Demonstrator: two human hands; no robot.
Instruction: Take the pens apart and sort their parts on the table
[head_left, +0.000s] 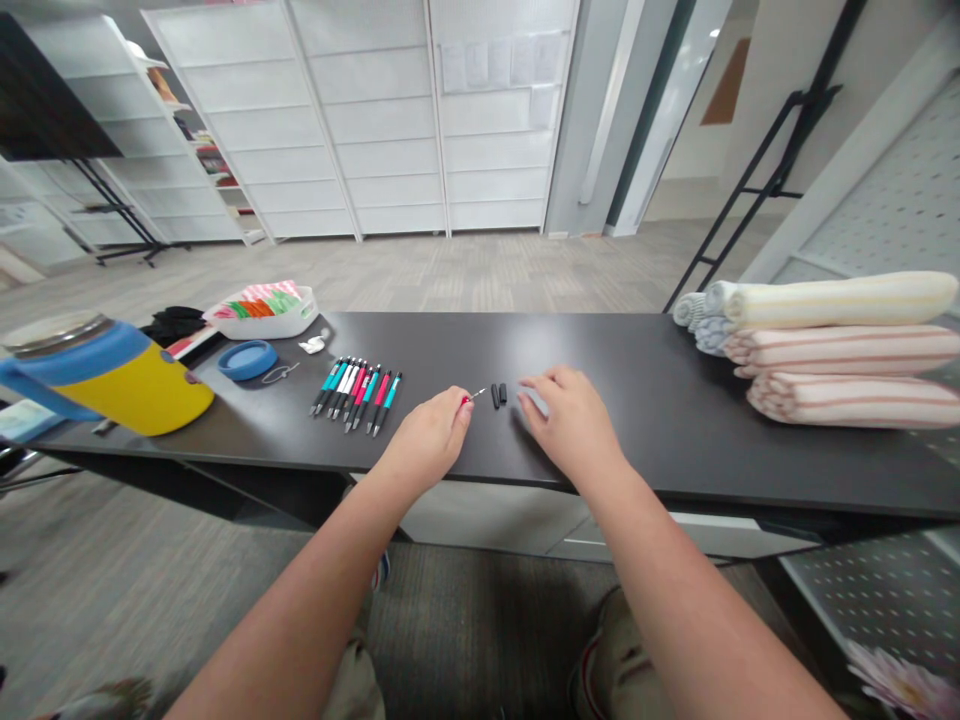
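My left hand is closed around a red pen barrel, most of it hidden by the fingers. A thin refill tip sticks out of it toward the right. Just beyond that tip, two short black pen parts lie side by side on the dark table. My right hand hovers to the right of them, fingers apart and holding nothing that I can see. Left of my left hand lies a slanted row of several pens in teal, white and red with black grips.
At the left stand a yellow and blue jug, a blue round lid, white earphones and a white basket of colourful packets. Rolled striped towels are stacked at the right end. White cabinets stand beyond the table.
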